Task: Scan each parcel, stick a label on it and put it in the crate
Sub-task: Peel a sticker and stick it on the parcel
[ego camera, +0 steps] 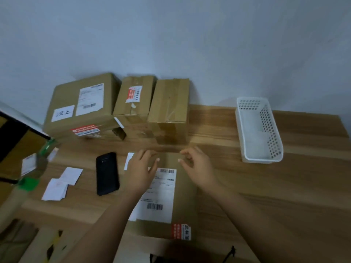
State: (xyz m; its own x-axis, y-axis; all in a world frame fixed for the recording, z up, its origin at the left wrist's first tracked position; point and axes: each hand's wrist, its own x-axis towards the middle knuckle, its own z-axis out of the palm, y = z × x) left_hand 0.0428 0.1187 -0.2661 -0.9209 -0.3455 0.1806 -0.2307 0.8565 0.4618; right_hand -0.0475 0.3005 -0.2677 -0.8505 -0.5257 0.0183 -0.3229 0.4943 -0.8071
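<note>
A brown cardboard parcel (183, 196) lies flat on the wooden table (266, 196) right in front of me, with a white shipping label (160, 194) and a red-and-white sticker (181, 231) on top. My left hand (140, 171) lies over the parcel's far left part, fingers straight. My right hand (197, 166) hovers over the far edge with fingers loosely curled and nothing visible in it. The white perforated crate (258, 130) stands at the right, apparently with nothing in it. A black handheld scanner (107, 173) lies left of the parcel.
Three more cardboard parcels stand against the wall: a large one (81, 105), a middle one (133, 103) and a right one (169, 111). Loose white label slips (62, 185) lie at the left. A blurred green object (28, 183) and a black-and-yellow frame (11, 141) sit at the left edge.
</note>
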